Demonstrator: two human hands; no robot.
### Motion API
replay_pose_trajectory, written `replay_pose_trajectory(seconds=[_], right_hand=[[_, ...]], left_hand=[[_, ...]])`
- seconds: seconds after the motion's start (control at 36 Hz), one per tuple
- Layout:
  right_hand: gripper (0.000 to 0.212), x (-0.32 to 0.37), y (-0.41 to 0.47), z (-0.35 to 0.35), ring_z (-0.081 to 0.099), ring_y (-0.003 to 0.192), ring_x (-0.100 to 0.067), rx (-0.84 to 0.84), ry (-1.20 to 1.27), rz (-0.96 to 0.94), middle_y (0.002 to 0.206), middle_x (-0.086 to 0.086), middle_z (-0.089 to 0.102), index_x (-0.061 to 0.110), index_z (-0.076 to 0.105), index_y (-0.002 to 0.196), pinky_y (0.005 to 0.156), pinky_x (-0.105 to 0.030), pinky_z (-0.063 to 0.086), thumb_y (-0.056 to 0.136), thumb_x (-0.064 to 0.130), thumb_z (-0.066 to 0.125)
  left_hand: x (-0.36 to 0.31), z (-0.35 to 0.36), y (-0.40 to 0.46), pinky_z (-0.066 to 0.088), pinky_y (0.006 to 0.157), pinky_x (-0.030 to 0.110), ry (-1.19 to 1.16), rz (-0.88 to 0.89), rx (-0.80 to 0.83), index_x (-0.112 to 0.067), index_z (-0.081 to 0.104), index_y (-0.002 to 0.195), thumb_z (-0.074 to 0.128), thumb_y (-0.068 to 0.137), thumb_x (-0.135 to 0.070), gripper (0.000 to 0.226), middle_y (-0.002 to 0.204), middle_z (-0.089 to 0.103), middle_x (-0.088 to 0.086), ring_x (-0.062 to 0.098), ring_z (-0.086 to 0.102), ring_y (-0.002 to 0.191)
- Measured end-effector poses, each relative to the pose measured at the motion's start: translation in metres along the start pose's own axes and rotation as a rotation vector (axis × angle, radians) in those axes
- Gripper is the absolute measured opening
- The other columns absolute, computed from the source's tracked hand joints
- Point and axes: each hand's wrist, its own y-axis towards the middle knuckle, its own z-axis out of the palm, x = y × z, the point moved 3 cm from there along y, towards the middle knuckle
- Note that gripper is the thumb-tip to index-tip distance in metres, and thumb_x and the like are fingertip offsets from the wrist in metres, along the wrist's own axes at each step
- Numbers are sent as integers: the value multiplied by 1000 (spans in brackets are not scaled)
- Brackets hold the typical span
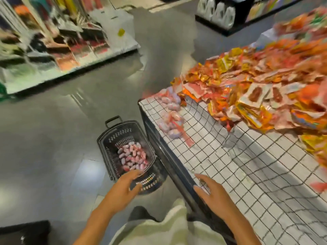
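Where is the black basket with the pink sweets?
In the head view, the basket stands on the floor at lower centre, left of the checked table and just beyond the left hand.

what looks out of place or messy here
Pink packets lie loose at the table corner, apart from the orange pile; the same kind sits in the basket on the floor. The cloth is rumpled.
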Motion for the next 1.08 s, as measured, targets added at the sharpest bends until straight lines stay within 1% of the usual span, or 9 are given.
replay_pose_trajectory(seconds=[0.14, 0.22, 0.28, 0.5, 0.67, 0.78, 0.86, 0.97, 1.08], right_hand=[[45, 25, 57, -21, 54, 122, -4, 30, -31, -39, 136, 12, 56, 36, 52, 142, 104, -25, 45, 99, 42, 61], [44, 36, 83, -28, 51, 125, -2, 22, -44, -49, 138, 13, 54, 38, 51, 142, 94, -11, 43, 99, 42, 60], [42, 41, 96, -28, 49, 129, -2, 6, -10, -36, 140, 15, 52, 38, 52, 140, 87, -4, 43, 99, 40, 61], [43, 62, 143, 13, 50, 133, 1, -36, 130, 97, 142, 20, 56, 42, 54, 138, 115, -33, 41, 96, 43, 65], [42, 105, 187, 32, 55, 125, -2, -289, 345, 158, 126, 27, 58, 47, 51, 131, 88, -6, 43, 96, 29, 68], [37, 128, 214, 29, 52, 126, -5, -485, 273, 123, 134, 18, 57, 36, 62, 129, 101, -24, 49, 93, 35, 71], [19, 138, 230, 29, 54, 119, -9, -573, 263, 140, 115, 25, 61, 40, 67, 110, 94, -14, 44, 93, 34, 71], [29, 140, 251, 33, 59, 114, -19, -609, 190, 191, 113, 6, 67, 23, 71, 120, 101, -40, 46, 96, 38, 66], [11, 145, 262, 34, 66, 89, -11, -661, 273, 154, 90, 14, 71, 36, 77, 93, 80, -40, 56, 97, 37, 66]], left_hand=[[-15, -24, 44, 40, 102, 16, -20, 14, -18, -23, 52, 140, 58, 101, -26, 40, 134, 52, -12, 8, 51, 122], [-17, -34, 68, 37, 114, 32, -4, 40, -15, -24, 50, 143, 56, 101, -28, 43, 143, 50, -9, 10, 46, 132], [-12, -38, 84, 31, 116, 26, 22, 61, -13, -25, 51, 143, 57, 101, -30, 43, 146, 47, -11, 5, 41, 135], [7, -64, 163, 17, 106, 4, 82, 182, 132, -21, 49, 145, 58, 99, -24, 47, 147, 46, -8, 3, 39, 133], [19, -104, 223, 21, 110, 11, 93, 290, 187, -23, 46, 147, 58, 100, -25, 49, 151, 43, -6, 9, 36, 141], [32, -124, 257, 19, 112, 14, 172, 360, 195, -25, 45, 148, 57, 100, -25, 50, 153, 42, -5, 9, 35, 141], [41, -130, 278, 19, 113, 16, 207, 386, 232, -29, 42, 149, 54, 100, -29, 50, 154, 40, -7, 8, 32, 142], [44, -133, 298, 21, 114, 16, 184, 405, 243, -27, 44, 148, 56, 100, -31, 50, 152, 43, -7, 9, 34, 142], [35, -132, 315, 30, 115, 21, 141, 404, 259, -28, 51, 143, 56, 100, -34, 43, 146, 48, -12, 6, 41, 137]])
